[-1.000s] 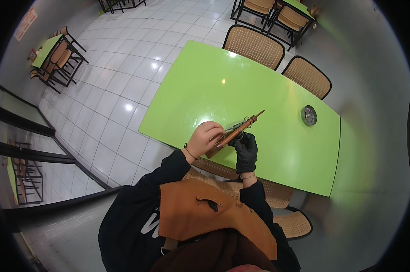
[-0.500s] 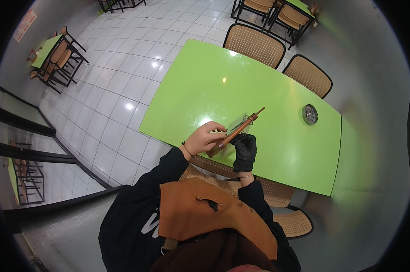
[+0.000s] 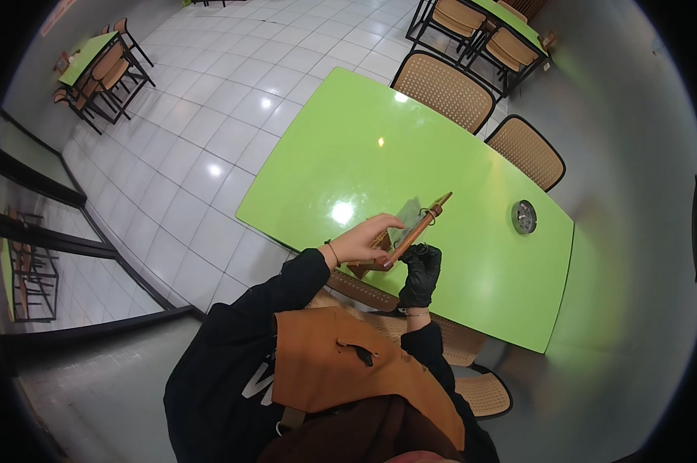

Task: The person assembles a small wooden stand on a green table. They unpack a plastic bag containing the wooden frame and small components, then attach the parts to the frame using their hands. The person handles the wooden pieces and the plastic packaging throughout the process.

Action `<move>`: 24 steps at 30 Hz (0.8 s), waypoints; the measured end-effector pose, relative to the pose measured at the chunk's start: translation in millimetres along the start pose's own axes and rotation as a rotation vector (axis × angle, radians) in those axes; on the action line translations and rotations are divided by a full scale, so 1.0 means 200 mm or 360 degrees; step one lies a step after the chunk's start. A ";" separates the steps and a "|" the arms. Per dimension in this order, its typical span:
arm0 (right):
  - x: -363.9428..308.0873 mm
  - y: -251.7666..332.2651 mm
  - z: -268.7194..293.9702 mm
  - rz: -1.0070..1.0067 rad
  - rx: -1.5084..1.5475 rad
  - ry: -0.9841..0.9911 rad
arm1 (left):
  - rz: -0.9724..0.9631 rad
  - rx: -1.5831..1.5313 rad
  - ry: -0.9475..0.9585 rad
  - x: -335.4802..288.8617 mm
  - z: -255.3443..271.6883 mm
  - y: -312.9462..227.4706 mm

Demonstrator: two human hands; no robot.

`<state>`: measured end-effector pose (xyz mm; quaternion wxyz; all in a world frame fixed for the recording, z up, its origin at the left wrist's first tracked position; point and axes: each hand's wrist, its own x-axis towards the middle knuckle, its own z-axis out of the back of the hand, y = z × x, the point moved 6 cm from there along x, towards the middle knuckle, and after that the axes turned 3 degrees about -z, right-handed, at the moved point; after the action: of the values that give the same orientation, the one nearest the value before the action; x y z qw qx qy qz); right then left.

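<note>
Above the near edge of the green table (image 3: 310,170), both hands have hold of a brown wooden ring-bound stand (image 3: 415,233). It is tilted, with thin metal rings near its far end and a clear or greyish sheet (image 3: 408,214) on its left side. My left hand (image 3: 366,241), bare with a dark wristband, is closed on the stand's left side, fingers reaching over the sheet and wood. My right hand (image 3: 420,278), in a black glove, grips it from the right and below; its fingertips are partly hidden behind the wood.
A round dark-grey ashtray (image 3: 524,217) sits on the table's right part. Two woven-back chairs (image 3: 445,91) stand on the far side, and more chairs (image 3: 483,393) are close by me. Further tables with chairs (image 3: 105,73) stand beyond. A grey wall (image 3: 634,231) borders the right.
The stand has turned, showing more of its sheet and its lower wooden part. My left hand has shifted right and reaches further over it. The whole view has shifted slightly.
</note>
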<state>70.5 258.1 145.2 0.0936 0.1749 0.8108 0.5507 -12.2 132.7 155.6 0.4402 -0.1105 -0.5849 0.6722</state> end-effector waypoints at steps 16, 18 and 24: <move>0.01 0.01 0.01 0.0035 -0.0040 -0.0038 | 0.0041 0.0225 -0.0234 -0.02 -0.02 0.13; 0.00 0.03 0.00 0.0064 -0.0073 -0.0040 | 0.0060 0.0175 -0.0495 -0.05 0.04 0.14; -0.01 0.07 -0.04 0.0101 -0.0293 0.0006 | -0.0016 0.0121 -0.0735 -0.09 0.13 -0.02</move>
<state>71.9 256.0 160.7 0.0903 0.1901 0.7509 0.6259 -17.9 101.6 160.0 0.3019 0.0659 -0.6450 0.6990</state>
